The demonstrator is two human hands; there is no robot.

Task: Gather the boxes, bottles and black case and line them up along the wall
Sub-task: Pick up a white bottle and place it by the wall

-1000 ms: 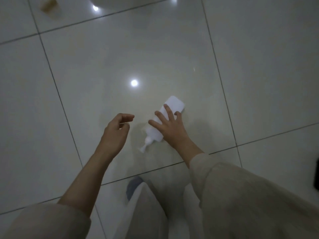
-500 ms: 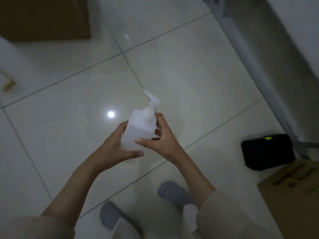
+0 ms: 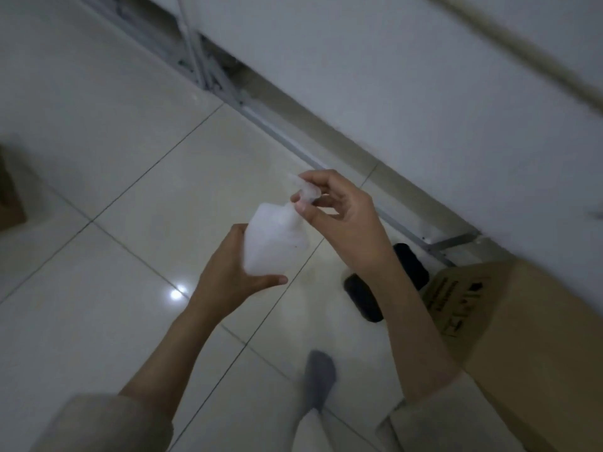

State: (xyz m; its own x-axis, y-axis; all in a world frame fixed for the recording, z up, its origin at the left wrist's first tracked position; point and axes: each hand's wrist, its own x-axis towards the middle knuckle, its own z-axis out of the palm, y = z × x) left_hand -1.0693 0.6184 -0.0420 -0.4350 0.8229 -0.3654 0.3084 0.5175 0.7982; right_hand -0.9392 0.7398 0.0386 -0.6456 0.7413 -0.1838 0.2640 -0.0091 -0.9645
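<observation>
Since the earlier frame the white pump bottle (image 3: 275,243) is off the floor and up in both hands, and the view has swung toward the wall (image 3: 391,76). Left hand (image 3: 228,275) wraps the bottle body from below, thumb under its base. Right hand (image 3: 342,216) pinches the pump head at the top. Bottle is held upright in the air above the tiled floor (image 3: 114,141). Black case (image 3: 362,295) lies on the floor near the wall, partly hidden by the right forearm, just beside a cardboard box (image 3: 522,337). Grey-socked foot (image 3: 318,380) below.
</observation>
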